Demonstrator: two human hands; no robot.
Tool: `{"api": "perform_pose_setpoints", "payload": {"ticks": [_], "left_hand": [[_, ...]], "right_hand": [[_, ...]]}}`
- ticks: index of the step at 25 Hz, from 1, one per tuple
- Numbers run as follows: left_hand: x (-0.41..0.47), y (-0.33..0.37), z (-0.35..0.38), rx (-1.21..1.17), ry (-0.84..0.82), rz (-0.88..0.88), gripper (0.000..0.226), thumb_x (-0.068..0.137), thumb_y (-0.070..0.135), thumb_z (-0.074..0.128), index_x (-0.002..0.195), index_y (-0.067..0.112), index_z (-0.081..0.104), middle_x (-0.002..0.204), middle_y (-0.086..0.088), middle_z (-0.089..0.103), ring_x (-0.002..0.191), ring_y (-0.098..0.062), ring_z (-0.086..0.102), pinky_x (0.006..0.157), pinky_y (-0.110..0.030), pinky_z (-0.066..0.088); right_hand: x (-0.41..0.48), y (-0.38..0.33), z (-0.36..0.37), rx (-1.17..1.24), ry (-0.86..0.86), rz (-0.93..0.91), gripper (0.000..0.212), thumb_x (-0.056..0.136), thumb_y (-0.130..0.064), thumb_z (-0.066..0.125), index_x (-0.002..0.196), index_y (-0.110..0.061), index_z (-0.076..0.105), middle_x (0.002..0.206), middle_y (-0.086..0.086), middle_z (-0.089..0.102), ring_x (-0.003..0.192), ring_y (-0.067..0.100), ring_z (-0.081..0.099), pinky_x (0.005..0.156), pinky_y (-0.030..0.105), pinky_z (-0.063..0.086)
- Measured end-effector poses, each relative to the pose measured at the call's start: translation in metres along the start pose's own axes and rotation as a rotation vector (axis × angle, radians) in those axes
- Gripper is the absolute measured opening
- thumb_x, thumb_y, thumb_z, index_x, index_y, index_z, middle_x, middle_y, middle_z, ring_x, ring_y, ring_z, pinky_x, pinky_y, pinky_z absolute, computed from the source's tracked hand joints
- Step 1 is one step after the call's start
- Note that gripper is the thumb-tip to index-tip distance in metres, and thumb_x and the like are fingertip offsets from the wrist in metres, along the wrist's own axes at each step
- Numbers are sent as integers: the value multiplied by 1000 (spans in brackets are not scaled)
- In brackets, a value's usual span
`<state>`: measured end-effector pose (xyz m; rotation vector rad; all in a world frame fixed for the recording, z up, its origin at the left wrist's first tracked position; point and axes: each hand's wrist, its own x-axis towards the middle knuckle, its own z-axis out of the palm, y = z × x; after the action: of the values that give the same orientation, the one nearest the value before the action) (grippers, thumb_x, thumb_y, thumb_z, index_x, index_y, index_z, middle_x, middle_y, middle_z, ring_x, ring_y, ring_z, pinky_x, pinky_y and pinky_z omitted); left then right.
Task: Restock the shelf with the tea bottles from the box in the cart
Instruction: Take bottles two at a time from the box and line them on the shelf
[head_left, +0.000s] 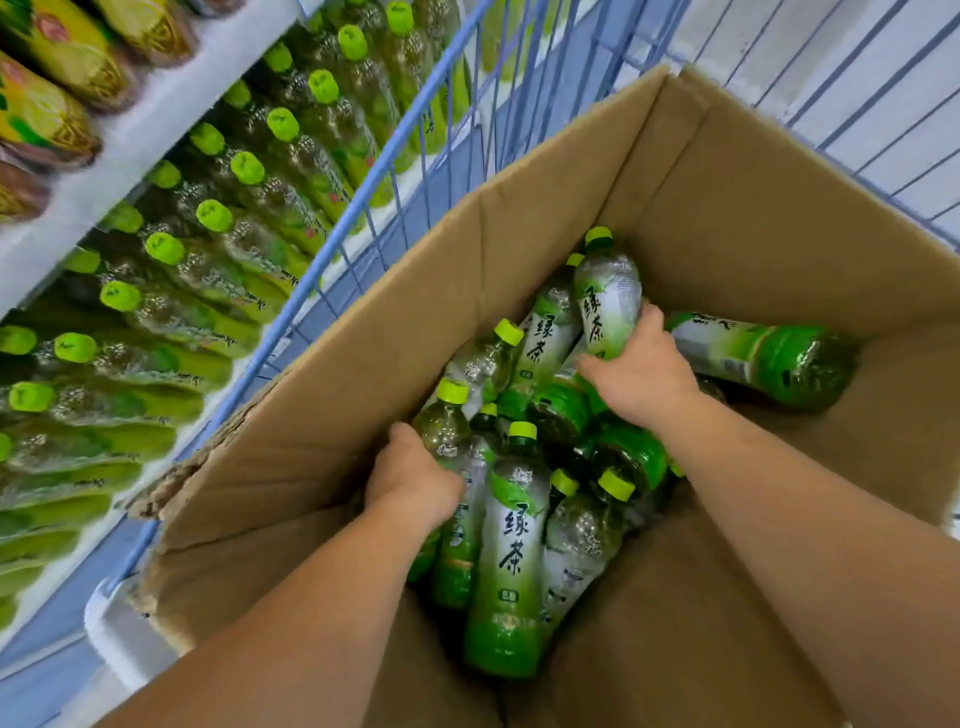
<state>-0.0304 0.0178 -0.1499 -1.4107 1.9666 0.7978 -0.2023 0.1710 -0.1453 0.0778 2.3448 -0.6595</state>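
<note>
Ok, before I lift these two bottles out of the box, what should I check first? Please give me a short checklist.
1. Right hand grips the far bottle: ok.
2. Left hand grips the near bottle: ok.
3. Caps closed on both: ok.
4. Box open above: ok.
5. Held bottles free of the loose bottles: not ok, they lie against them.
6. Free place on the shelf: cannot tell.
</note>
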Motion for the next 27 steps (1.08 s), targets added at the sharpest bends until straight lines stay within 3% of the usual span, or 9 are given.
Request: {"api": "perform_pose_setpoints", "payload": {"ticks": [3,7,10,14,16,18,21,24,27], "left_hand": [[-9,17,-18,-7,-58,130,58,63,44,79,110,24,53,112,-2,65,108,-29,62,92,-38,52],[-25,40,-33,-351,-152,179,53,54,49,77,101,34,57,99,5,69,93,-22,68,89,-43,56],[-30,47,-33,-455,-263,218,49,63,36,82,105,29,56,100,-2,71,88,-22,71,83,-43,60],[-35,49,-39,-382,-382,228,53,53,34,78,100,10,70,89,-9,75,79,-27,74,77,-49,62],[-37,48,-46,-254,-466,238,46,55,30,80,97,11,71,88,-10,74,79,-27,74,76,-43,63],[-37,44,-56,-181,-465,248,40,61,30,81,96,14,70,91,-11,74,81,-28,74,77,-41,62],[-38,36,-70,-169,-412,300,44,55,34,77,94,16,70,90,-10,73,79,-28,71,76,-39,60],[-45,26,-85,-239,-466,305,57,47,36,78,100,17,67,94,-13,73,83,-32,73,79,-48,62],[-54,16,-97,-229,-604,344,65,47,36,79,106,14,66,94,-15,72,85,-36,73,82,-57,60]], "right_hand": [[1,1,-3,44,3,-6,82,83,-39,75,147,-18,29,138,11,52,127,37,53,106,47,45],[4,0,-9,170,-59,86,75,81,-36,78,142,-19,38,129,5,60,117,32,58,101,45,48],[0,-4,-17,311,-168,197,76,80,-32,79,143,-9,42,136,8,55,116,32,55,91,39,46],[-25,-3,-14,338,-303,252,95,52,-35,86,136,-8,53,135,7,57,123,33,57,100,45,46],[-41,-2,-11,330,-362,268,82,53,-32,87,128,-14,59,136,7,58,127,32,55,104,44,43],[-60,-2,-12,404,-383,305,67,54,-30,88,115,-16,64,125,9,67,115,31,64,104,46,49],[-93,1,-9,547,-353,346,64,56,-27,86,115,-10,67,104,15,77,91,33,75,87,46,60],[-131,4,0,570,-278,294,68,51,-33,83,114,-12,68,102,14,76,88,31,75,73,38,59],[-171,1,8,685,-221,191,27,77,-18,74,104,-10,72,90,7,78,77,21,75,63,29,57]]}}
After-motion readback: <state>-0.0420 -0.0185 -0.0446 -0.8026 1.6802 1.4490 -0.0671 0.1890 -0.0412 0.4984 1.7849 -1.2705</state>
